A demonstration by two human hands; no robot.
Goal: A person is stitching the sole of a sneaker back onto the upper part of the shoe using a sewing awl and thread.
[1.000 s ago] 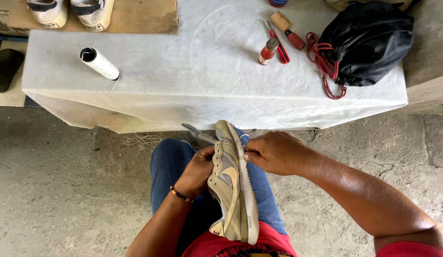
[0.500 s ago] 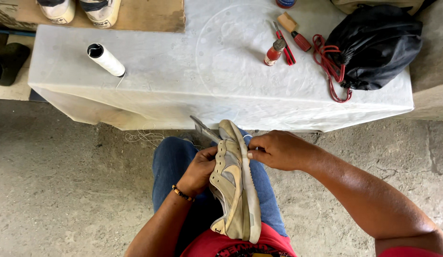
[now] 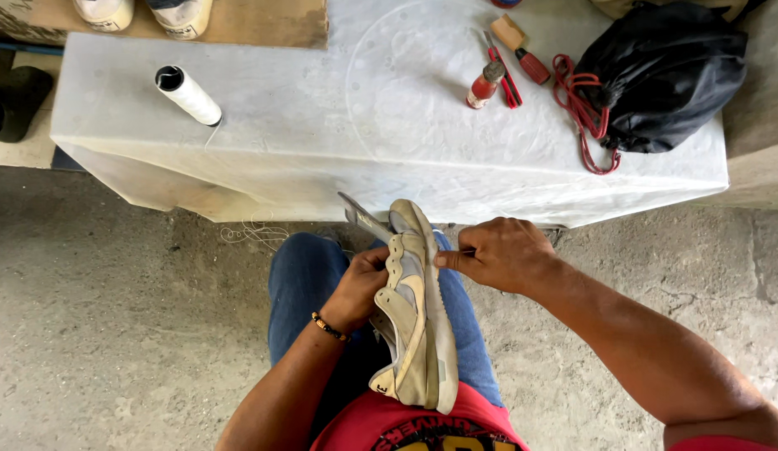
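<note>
Evidently mid-repair: at lower centre the shoe (image 3: 414, 309) lies sole-edge up on the lap, left hand (image 3: 360, 288) clamped on its upper, right hand (image 3: 498, 255) pinched at the sole seam. Spool (image 3: 188, 94) sits upper left on the surface (image 3: 322, 142).

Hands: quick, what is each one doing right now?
Left hand: closed on the side of the beige sneaker, steadying it on the lap.
Right hand: fingers pinched shut against the sneaker's sole edge; what they grip is too small to tell.
</note>
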